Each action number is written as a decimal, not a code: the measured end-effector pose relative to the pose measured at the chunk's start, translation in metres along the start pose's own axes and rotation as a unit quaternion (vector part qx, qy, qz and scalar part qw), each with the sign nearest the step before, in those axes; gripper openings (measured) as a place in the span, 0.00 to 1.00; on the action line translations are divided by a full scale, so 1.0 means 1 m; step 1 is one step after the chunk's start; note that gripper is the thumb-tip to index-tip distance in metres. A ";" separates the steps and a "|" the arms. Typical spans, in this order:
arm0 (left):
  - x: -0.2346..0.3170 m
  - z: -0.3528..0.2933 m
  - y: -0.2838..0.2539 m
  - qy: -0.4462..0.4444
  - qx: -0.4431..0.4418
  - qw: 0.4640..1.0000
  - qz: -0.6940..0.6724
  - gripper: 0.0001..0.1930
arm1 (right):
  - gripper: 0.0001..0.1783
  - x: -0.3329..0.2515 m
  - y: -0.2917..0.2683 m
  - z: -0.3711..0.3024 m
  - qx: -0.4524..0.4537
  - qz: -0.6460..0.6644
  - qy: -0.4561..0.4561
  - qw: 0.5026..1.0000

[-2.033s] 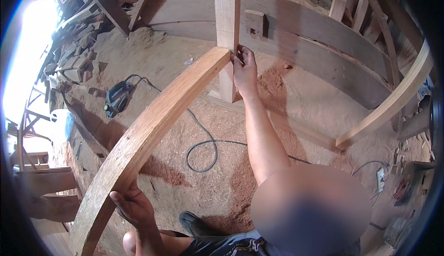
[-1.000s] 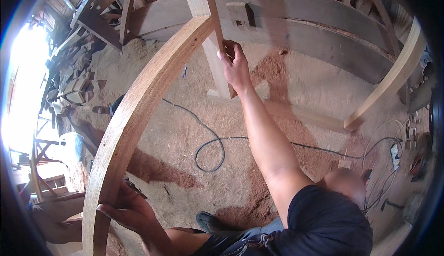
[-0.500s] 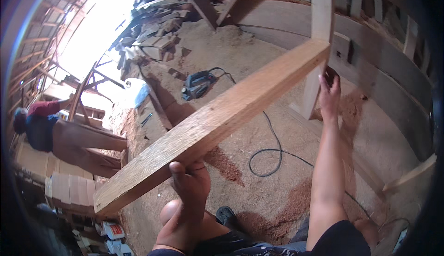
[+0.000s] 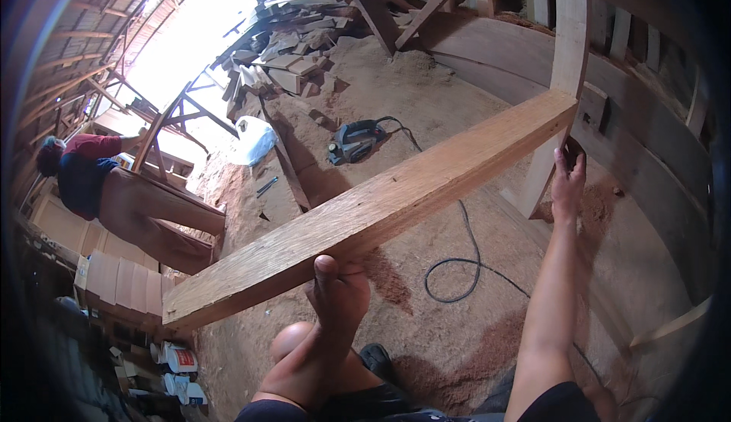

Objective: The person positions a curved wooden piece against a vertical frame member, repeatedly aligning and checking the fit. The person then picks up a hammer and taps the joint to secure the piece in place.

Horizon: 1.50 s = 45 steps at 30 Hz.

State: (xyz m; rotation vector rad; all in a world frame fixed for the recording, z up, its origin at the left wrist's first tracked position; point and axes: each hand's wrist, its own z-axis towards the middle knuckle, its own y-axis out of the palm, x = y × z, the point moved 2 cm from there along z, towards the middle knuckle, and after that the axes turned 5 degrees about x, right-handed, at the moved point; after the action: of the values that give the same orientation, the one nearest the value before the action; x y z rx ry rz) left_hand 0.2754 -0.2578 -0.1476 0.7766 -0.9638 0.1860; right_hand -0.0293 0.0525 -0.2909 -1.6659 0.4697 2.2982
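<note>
A long, squared wooden beam [image 4: 365, 201] slants across the head view from lower left to upper right. My left hand [image 4: 339, 289] is closed on its lower side, thumb against the near face and fingers underneath, partly hidden. At the far right end, the beam meets a pale wooden board [image 4: 569, 41] that runs crosswise above and below it. My right hand [image 4: 567, 186] grips the edge of this board just below the joint, with some fingers out of sight behind it.
A blue-grey power planer [image 4: 355, 142] lies on the dusty ground, its cable [image 4: 478, 250] looped nearby. Scrap wood [image 4: 293, 64] is heaped beyond. Large curved planks [image 4: 487, 45] stand at the right. A person [image 4: 114, 186] bends over work at the left, near white containers [image 4: 181, 359].
The view has turned, so the surroundings sit farther right. The beam lies slightly flatter across the picture. Both hands keep their holds.
</note>
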 end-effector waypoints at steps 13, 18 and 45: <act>-0.003 0.006 -0.001 0.026 -0.007 1.000 -0.016 0.35 | 0.29 -0.011 0.005 -0.009 -0.008 -0.006 0.032 0.999; -0.004 0.006 -0.002 0.014 0.011 1.000 0.009 0.35 | 0.30 0.000 -0.003 0.003 -0.013 -0.006 -0.021 1.000; 0.003 0.002 0.011 -0.096 -0.097 0.989 -0.053 0.34 | 0.30 -0.014 0.002 -0.009 -0.033 -0.068 0.028 0.997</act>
State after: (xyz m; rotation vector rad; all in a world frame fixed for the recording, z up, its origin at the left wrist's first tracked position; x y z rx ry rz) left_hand 0.2706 -0.2518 -0.1386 0.6729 -1.1017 -0.0770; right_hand -0.0185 0.0465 -0.2801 -1.7394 0.2846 2.1966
